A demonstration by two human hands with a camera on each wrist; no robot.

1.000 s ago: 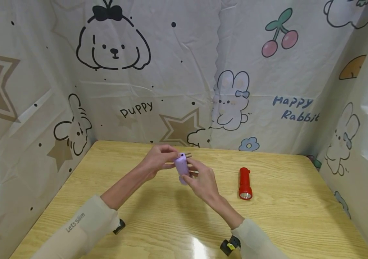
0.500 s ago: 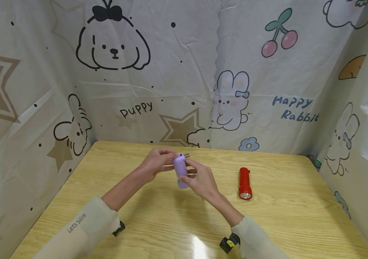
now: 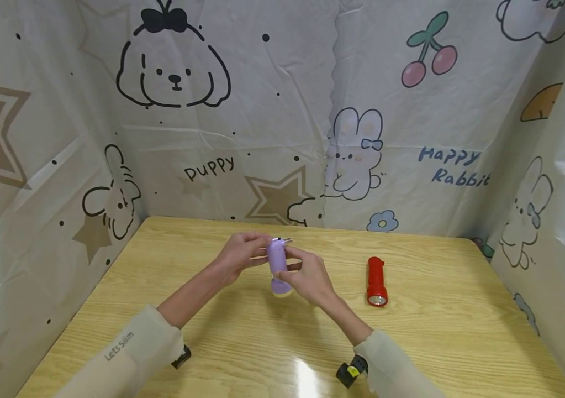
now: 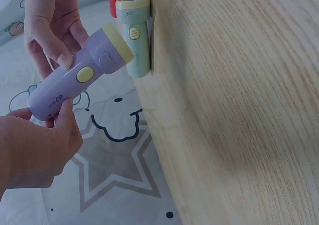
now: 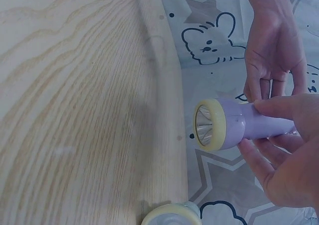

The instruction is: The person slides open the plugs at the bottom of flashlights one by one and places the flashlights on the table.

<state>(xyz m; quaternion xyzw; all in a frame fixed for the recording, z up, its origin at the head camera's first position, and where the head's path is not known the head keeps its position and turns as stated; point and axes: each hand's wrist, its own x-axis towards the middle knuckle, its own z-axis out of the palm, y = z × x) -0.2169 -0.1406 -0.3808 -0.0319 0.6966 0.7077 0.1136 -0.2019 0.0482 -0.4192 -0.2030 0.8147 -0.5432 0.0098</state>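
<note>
A purple flashlight with a pale yellow rim is held above the table, its lens end pointing down and toward me. Two metal prongs stick out at its tail. My left hand pinches the tail end between thumb and fingers. Around the body, my right hand holds it with the thumb on the near side. In the left wrist view, a yellow oval switch shows on the barrel of the purple flashlight. The clear lens faces the right wrist camera.
A red flashlight lies on the wooden table to the right. A mint green flashlight with a yellow switch shows in the left wrist view, hidden in the head view. A printed cloth hangs behind the table and at both sides.
The purple flashlight has turned a little and its lens end has come down, so its yellow rim now shows. Both hands have sunk slightly, keeping their hold. The red flashlight has stayed put.
</note>
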